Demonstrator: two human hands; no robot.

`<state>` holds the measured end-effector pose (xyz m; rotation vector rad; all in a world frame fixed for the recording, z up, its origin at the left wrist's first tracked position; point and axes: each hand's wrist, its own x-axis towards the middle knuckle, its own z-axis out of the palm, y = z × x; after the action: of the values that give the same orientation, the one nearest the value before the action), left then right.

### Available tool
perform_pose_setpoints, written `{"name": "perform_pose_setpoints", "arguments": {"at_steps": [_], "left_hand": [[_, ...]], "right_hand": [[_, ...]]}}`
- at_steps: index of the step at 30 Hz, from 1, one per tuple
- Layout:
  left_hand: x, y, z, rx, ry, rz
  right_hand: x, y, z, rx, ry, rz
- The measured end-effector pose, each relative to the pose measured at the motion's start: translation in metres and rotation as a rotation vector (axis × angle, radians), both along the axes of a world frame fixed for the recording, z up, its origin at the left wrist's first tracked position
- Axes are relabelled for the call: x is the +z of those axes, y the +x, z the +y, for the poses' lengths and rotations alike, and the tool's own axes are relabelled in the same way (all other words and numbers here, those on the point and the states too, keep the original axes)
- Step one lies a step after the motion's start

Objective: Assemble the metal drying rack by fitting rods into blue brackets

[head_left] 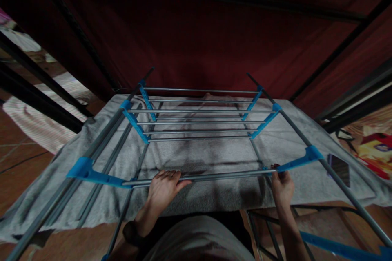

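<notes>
A metal rack point(199, 111) with grey tubes and blue plastic brackets stands over a grey blanket. My left hand point(165, 185) is wrapped over the near crossbar point(226, 177), left of its middle, thumb pointing right. At the bar's right end my right hand point(281, 183) closes around the place where the bar meets the right blue bracket point(301, 162); its fingertips are partly hidden. The left blue bracket point(101, 176) carries the bar's other end. Farther back, more crossbars run between two pairs of blue brackets.
Loose grey tubes point(105, 167) lie on the blanket point(202, 155) at the left. A phone point(339, 168) rests at its right side. Another blue bracket point(337, 246) shows at lower right, near a dark metal-framed chair point(324, 228). A dark red panel point(196, 36) rises behind.
</notes>
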<state>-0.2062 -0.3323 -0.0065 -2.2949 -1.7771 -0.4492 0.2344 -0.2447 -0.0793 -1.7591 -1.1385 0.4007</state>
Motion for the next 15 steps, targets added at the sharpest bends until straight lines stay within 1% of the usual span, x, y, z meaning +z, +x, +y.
{"name": "perform_pose_setpoints", "arguments": {"at_steps": [5, 9, 12, 15], "left_hand": [[-0.0024, 0.0022, -0.0025, 0.021, 0.047, 0.015], [-0.0023, 0.0022, -0.0048, 0.011, 0.061, 0.012], [-0.0028, 0.0012, -0.0071, 0.012, 0.107, -0.005], [-0.0034, 0.0014, -0.0094, 0.047, 0.155, -0.012]], "right_hand": [[0.0025, -0.0008, -0.0008, 0.009, 0.007, -0.017], [0.0007, 0.0002, 0.0003, 0.007, 0.012, 0.01], [-0.0022, 0.0018, 0.0011, 0.014, 0.02, 0.039], [-0.0033, 0.0028, 0.0015, 0.016, 0.021, 0.041]]}}
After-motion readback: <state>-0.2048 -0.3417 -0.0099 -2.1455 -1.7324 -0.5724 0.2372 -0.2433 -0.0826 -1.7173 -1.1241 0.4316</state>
